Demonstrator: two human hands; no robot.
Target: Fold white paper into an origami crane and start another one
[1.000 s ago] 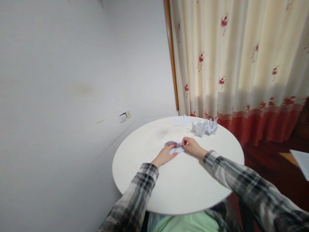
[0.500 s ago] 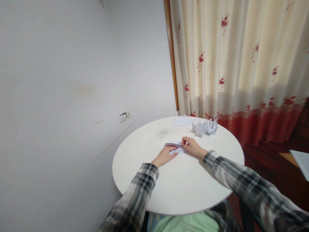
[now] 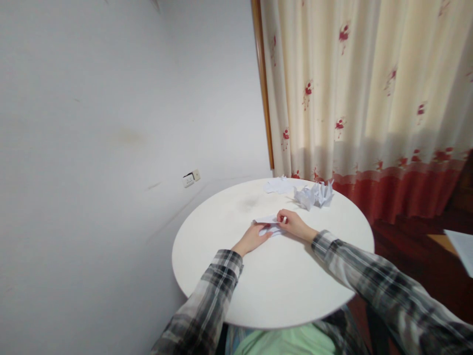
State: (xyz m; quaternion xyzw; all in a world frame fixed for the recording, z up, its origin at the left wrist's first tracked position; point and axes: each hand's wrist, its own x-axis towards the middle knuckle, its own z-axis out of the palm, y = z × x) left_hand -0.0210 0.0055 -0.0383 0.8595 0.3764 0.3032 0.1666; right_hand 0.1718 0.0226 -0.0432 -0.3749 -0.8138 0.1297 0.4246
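Note:
A piece of white paper (image 3: 266, 219), partly folded, lies on the round white table (image 3: 214, 256) between my hands. My left hand (image 3: 254, 237) grips its near left side, thumb and fingers apart around the paper's edge. With finger and thumb pinched, my right hand (image 3: 291, 222) holds the right end of a raised flap. My fingers cover part of the folds. Beyond my right hand stand several folded white paper shapes (image 3: 314, 195) with pointed tips, clustered together.
Flat white paper pieces (image 3: 281, 185) lie at the table's far edge. A wall with a socket (image 3: 188, 180) rises on the left. Behind the table hangs a flowered curtain (image 3: 332, 98). At far right a white sheet (image 3: 460, 249) juts into view.
The paper's upper flap has been lifted and tilted up a little more. My right hand has shifted very slightly left and up, while my left hand stays in place.

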